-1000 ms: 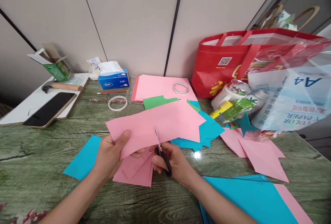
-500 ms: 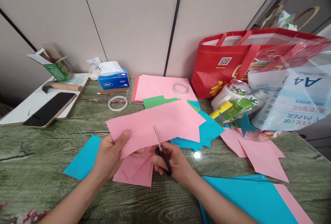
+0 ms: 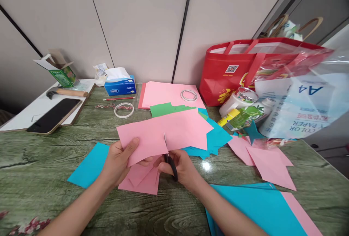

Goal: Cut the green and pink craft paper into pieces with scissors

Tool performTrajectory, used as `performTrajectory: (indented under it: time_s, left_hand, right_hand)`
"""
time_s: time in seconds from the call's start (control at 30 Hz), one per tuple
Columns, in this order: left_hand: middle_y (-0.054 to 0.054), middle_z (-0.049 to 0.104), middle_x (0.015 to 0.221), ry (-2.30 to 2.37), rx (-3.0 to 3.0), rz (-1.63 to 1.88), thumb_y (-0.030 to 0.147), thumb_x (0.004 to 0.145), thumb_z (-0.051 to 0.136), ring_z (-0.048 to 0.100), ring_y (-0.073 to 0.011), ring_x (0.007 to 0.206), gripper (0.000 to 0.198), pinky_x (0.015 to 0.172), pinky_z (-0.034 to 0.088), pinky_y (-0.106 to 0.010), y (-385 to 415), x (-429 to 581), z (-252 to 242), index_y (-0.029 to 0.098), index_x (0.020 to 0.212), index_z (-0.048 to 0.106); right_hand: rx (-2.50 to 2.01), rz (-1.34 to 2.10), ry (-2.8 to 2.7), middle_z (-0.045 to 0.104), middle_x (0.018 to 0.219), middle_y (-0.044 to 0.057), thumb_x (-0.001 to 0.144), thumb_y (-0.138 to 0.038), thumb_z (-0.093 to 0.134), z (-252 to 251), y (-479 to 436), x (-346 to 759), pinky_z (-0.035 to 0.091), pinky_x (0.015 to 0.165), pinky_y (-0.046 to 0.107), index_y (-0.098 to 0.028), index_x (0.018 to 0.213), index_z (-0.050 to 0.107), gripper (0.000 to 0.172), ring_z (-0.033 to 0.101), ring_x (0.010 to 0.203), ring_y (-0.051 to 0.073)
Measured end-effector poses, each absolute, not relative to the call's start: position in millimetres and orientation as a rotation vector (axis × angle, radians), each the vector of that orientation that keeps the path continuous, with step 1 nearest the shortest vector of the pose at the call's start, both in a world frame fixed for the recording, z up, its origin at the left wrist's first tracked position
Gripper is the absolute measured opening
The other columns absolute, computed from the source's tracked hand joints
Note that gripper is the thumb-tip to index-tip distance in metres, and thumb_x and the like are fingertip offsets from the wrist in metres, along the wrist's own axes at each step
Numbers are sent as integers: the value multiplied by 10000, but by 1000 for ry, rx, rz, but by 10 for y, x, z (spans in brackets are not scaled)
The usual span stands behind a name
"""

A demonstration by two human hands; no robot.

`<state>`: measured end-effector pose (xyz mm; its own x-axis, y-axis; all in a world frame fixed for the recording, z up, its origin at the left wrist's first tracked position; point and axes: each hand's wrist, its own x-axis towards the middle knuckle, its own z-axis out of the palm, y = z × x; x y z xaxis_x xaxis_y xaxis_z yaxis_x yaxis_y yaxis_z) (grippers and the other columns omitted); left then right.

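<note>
My left hand [image 3: 120, 158] grips the left end of a pink sheet of paper [image 3: 152, 132], thumb on top and fingers beneath. In my right hand [image 3: 177, 167] is a pair of scissors [image 3: 171, 167] with black handles. Their blades lie across the lower middle of the sheet, with a cut running up from its near edge. The sheet's right end has a jagged, pointed outline. Below it, smaller pink pieces [image 3: 141, 183] lie on the table, and a blue piece [image 3: 89, 165] rests left of my left hand. Blue and green paper [image 3: 215, 134] sits behind the sheet.
Rolls of tape [image 3: 124, 110], a tissue box [image 3: 120, 86] and pink paper [image 3: 163, 94] stand or lie along the back. A phone [image 3: 54, 115] and a hammer [image 3: 68, 92] are at left. A red bag [image 3: 218, 76], pink scraps [image 3: 269, 167] and blue sheets [image 3: 245, 207] occupy the right.
The scissor blades have closed further through the pink sheet, and a slit now shows at its near edge. The camera view has shifted slightly.
</note>
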<state>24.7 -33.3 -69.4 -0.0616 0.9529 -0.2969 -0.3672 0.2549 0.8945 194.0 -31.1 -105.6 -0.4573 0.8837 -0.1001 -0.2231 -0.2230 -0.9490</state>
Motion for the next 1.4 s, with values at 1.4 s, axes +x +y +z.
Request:
performTrajectory:
  time_s: [1.4]
  left_hand:
    - [-36,692,520,962,1247,1221,351,722,626,651,-239,443,302,423,551,-353,-288,515,-112,130,927,659]
  right_hand:
    - [-787,1245,-1267,539,571,-3,550,-476,737,-670,-281,2128,385,507,276,-186,710,550,380,450,515,139]
